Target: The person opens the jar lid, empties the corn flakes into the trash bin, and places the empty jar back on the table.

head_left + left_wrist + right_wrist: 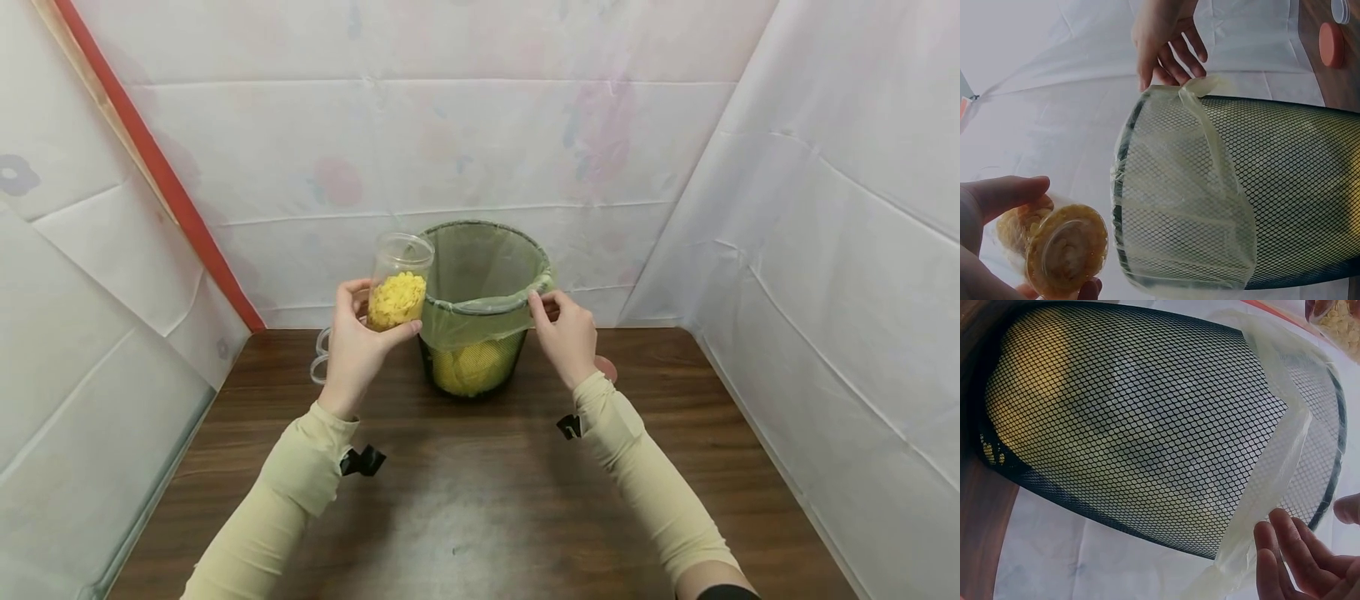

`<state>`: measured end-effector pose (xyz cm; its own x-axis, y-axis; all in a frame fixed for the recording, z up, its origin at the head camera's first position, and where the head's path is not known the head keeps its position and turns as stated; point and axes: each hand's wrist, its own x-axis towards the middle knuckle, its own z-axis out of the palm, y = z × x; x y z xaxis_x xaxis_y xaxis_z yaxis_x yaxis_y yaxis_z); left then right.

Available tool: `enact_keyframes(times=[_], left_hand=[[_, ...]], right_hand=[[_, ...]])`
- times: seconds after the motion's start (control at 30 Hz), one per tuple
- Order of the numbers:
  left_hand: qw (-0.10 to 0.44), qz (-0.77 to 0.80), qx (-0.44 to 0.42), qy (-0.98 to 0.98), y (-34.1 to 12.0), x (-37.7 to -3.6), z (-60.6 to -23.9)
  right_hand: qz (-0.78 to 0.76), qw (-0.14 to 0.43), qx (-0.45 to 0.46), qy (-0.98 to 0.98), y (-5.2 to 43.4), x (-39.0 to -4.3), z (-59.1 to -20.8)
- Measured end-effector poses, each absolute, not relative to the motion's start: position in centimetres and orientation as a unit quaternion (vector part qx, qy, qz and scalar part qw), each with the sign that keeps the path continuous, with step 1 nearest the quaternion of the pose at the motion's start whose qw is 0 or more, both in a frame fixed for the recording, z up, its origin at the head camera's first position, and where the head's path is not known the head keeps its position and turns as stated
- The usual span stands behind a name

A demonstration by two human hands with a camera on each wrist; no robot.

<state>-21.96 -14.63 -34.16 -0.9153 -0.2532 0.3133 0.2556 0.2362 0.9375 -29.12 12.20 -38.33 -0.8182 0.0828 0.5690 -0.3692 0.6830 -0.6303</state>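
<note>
My left hand (356, 342) grips a clear plastic jar (390, 260), thumb on one side and fingers on the other. Yellow flakes or small pieces (397, 298) fill its lower part; the jar leans slightly, its mouth beside the bin's rim. A black mesh trash bin (517, 354) stands upright, lined with a thin pale-yellow bag (450, 327) folded over the rim. Yellow material shows through the mesh at the bottom. My right hand (566, 333) holds the bin's lined rim at the right, thumb at the rim and fingers outside against the bag (1285, 450).
Two clear round lids or rings (318, 368) lie left of the bin, partly behind my left hand. A reddish lid (606, 368) lies behind my right wrist, with a clear lid (1340, 10) near it. White sheets (465, 150) enclose the brown wooden table (465, 500).
</note>
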Motion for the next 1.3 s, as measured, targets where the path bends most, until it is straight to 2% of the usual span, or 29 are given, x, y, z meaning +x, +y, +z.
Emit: enact_keyframes(times=[0.27, 0.93, 1.3], left_hand=[[0.221, -0.599, -0.016, -0.769, -14.8, -22.5, -34.2], [0.222, -0.576, -0.03, -0.786, -14.8, -23.4, -33.3], [0.258, -0.58, -0.016, -0.772, -15.0, -23.9, -33.0]], right_hand=[[0.375, 0.299, 0.082, -0.874, 11.8, -29.2, -38.2], [0.381, 0.281, 0.072, -0.878, 11.7, -29.5, -38.0], [0.378, 0.276, 0.07, -0.881, 11.5, -29.7, -37.8]])
